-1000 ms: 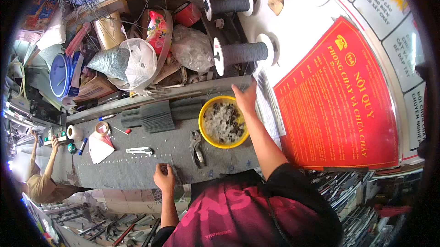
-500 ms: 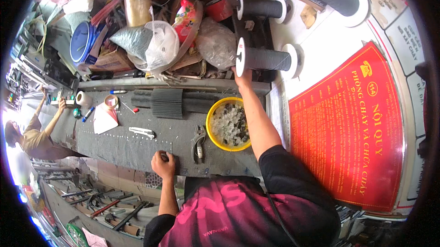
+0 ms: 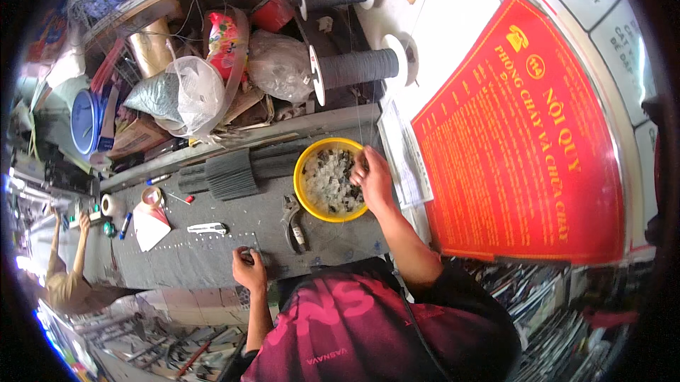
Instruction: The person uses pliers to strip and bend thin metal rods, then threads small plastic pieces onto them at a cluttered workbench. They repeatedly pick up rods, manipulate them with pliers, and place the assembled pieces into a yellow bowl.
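My right hand (image 3: 372, 178), with its fingers pinched, is at the right rim of a yellow bowl (image 3: 300, 196) full of small clear and dark pieces. Thin threads (image 3: 359, 121) run down to it from the spools of dark cord above. My left hand (image 3: 249, 268) is curled closed at the near edge of the workbench, around something small and dark that I cannot make out. Between my hands lies a dark plier-like tool (image 3: 292, 225) with a pale handle part. A white box cutter (image 3: 207, 228) rests beyond my left hand.
Dark pleated mesh (image 3: 232, 173) lies behind the bowl. Tape (image 3: 151, 196), paper (image 3: 150, 227) and markers are on the left. Two cord spools (image 3: 358, 68) project above the bench beside a shelf of bags. A red sign (image 3: 524, 148) hangs at right. Another person (image 3: 74, 283) works at far left.
My right hand has come down from beside the lower spool to the bowl's right rim, drawing thread. My left hand stays at the bench edge. The whole view has turned and shifted.
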`<state>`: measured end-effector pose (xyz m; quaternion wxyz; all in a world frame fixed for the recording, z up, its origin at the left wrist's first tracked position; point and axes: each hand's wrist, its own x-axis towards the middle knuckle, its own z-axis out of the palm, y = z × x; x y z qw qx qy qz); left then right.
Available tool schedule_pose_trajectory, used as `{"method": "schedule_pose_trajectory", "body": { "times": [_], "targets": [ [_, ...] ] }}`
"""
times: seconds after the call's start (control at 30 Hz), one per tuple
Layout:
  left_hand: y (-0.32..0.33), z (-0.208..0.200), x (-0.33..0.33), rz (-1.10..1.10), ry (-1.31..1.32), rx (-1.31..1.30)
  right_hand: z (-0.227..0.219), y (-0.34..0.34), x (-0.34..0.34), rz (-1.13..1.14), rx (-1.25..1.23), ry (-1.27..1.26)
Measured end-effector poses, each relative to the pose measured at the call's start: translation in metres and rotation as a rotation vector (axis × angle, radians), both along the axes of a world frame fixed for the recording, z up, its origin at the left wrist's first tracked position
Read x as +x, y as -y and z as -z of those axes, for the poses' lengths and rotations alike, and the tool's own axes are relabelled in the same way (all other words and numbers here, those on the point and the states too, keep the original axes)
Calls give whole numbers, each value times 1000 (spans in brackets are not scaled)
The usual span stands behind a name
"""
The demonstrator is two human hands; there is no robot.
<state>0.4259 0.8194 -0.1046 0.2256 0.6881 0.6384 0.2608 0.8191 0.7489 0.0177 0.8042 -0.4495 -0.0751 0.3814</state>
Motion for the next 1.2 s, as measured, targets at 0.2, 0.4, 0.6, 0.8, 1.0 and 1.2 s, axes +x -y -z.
{"method": "schedule_pose_trajectory", "body": {
  "times": [0.2, 0.4, 0.6, 0.8, 1.0, 1.2],
  "targets": [
    [-32, -56, -15, 298, 496, -205, -38, 79, -68, 215, -220, 154],
    [-67, -111, 36, 905, 546, -332, -94, 102, -135, 233, -144, 13],
    [-25, -170, 124, 1421, 659, -327, -147, 100, -170, 65, 48, -112],
    [27, -181, 143, 1655, 866, -1687, -158, 113, -148, 44, 201, -105],
    [-3, -136, 88, 1475, 569, -1158, -95, 114, -141, -98, 133, -234],
    [-32, -143, -37, 999, 247, -1144, -35, 87, -202, -194, 167, -75]
  ]
}}
